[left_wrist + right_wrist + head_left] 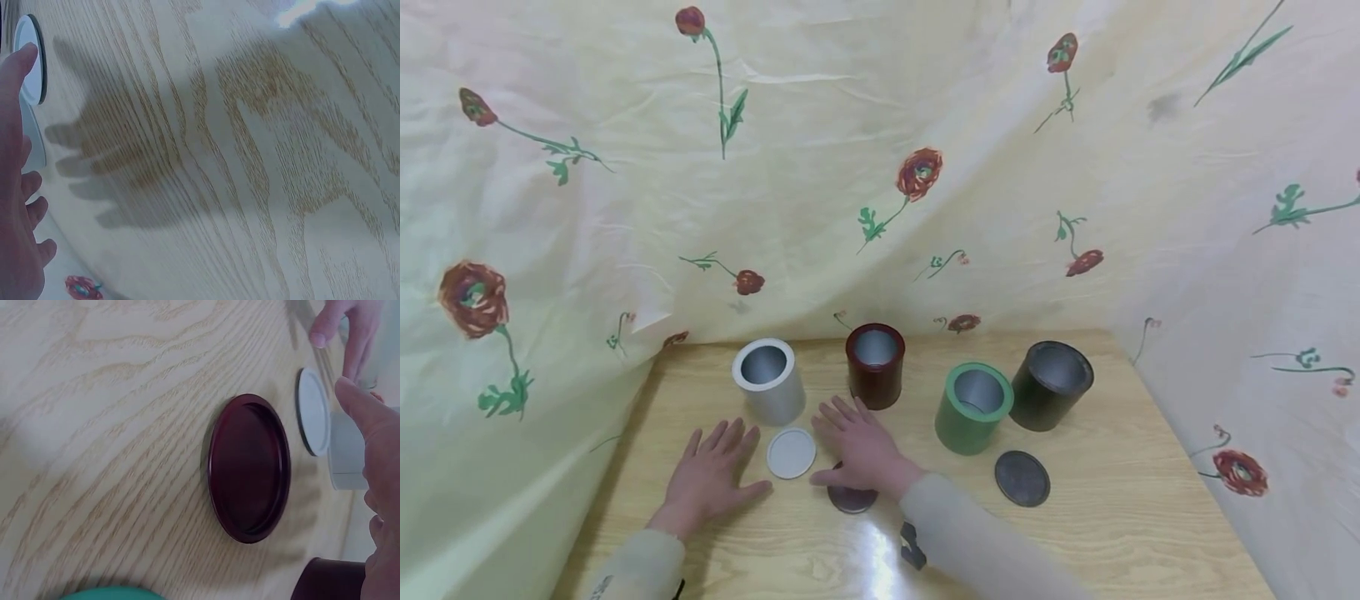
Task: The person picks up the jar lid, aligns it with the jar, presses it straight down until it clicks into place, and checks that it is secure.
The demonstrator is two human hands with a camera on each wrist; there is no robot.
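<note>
Green tin (973,407), black tin (1051,384) (lid (1022,478) nearby).

Both arms wear long, plain sleeves of pale beige-grey cloth that end at the wrists, leaving the left hand (711,471) and right hand (859,446) bare. No rings or gloves show. A small dark device with light markings sits under the right sleeve (977,542); something dark also shows at the left sleeve (636,567).
</note>
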